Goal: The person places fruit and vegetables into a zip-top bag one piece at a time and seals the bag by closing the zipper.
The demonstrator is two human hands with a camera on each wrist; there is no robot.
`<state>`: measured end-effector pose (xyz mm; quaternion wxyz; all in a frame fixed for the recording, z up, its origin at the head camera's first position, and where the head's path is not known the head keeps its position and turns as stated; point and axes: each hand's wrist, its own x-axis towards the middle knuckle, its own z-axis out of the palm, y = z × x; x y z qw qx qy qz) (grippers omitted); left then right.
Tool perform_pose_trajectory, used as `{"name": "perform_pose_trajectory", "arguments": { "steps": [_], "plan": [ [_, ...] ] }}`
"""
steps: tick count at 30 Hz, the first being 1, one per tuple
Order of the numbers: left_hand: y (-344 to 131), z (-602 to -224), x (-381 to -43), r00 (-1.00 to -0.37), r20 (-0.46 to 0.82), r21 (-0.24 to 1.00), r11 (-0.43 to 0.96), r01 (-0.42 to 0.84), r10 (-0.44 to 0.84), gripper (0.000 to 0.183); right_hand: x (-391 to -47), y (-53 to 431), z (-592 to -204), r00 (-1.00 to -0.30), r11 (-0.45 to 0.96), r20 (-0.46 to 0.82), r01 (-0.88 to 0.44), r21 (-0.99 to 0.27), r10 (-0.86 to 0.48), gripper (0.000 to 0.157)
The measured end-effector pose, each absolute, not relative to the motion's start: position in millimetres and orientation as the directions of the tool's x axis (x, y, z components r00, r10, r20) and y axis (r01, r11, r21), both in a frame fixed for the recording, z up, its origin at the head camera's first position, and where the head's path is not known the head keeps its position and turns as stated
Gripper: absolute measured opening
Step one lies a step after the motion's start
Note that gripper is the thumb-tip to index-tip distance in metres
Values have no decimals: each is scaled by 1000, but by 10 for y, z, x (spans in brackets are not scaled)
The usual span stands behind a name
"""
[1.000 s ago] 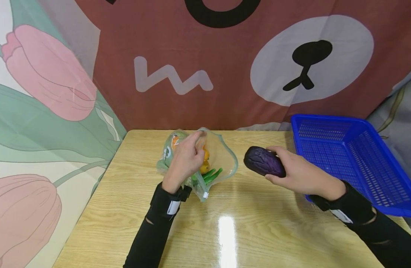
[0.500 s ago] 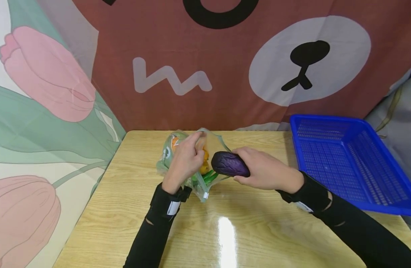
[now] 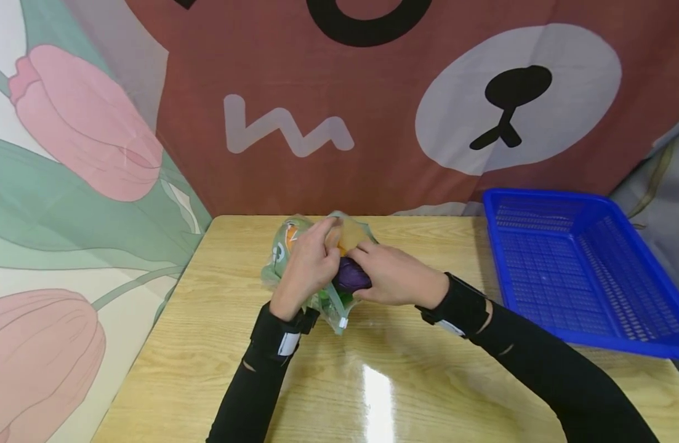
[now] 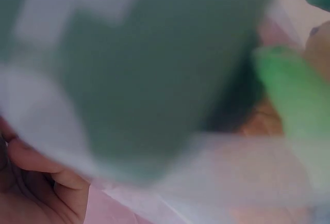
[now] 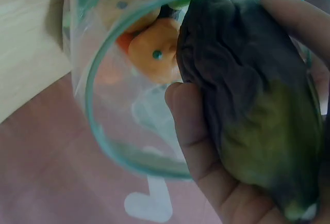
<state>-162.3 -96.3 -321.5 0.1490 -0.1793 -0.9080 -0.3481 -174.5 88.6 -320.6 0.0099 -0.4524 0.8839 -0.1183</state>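
My left hand (image 3: 310, 264) pinches the rim of a clear zip bag (image 3: 339, 320) with green print, holding its mouth open towards the right. In the left wrist view the bag's printed side (image 4: 149, 79) fills most of the picture, blurred. My right hand (image 3: 397, 275) grips a purple cabbage (image 3: 350, 275), long and wrinkled, with a yellow-green base. The cabbage's dark end is at the bag's mouth. Orange, round produce (image 5: 157, 53) with a green dot shows inside the bag in the right wrist view. A green piece (image 4: 294, 90) is also in it, partly hidden.
A blue plastic basket (image 3: 500, 264) stands at the right of the wooden table (image 3: 250, 381). Behind the table hangs a red-brown cloth (image 3: 372, 178) with a bear print. A tulip-print cloth (image 3: 84, 123) covers the left side.
My right hand has carried the purple cabbage leftwards from beside the basket to the bag's mouth. The left hand has kept its grip on the bag with hardly any movement.
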Motion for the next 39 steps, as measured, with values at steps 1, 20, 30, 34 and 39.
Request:
{"name": "perform_pose_trajectory", "arguments": {
  "steps": [1,20,30,34,39],
  "plan": [
    [-962,-3214,-1623,-892,395,581,691,429,221,49,-1754,864,-3211,-584,556,83,-800,-223,-807,61],
    [-941,-3163,-1662,-885,421,568,704,427,197,46,-1879,684,-3325,-588,456,246,-778,-431,-771,44],
    [-924,-3162,-1637,-883,426,588,680,437,198,47,-1941,614,-3390,-630,429,208,-698,-573,-748,34],
    [-900,-3160,-1629,-879,424,596,664,451,216,48,-1979,562,-3436,-681,435,204,-640,-634,-704,35],
    [-876,-3156,-1640,-870,440,588,662,466,221,49,-2030,494,-3432,-658,440,262,-698,-565,-706,22]
  ]
}}
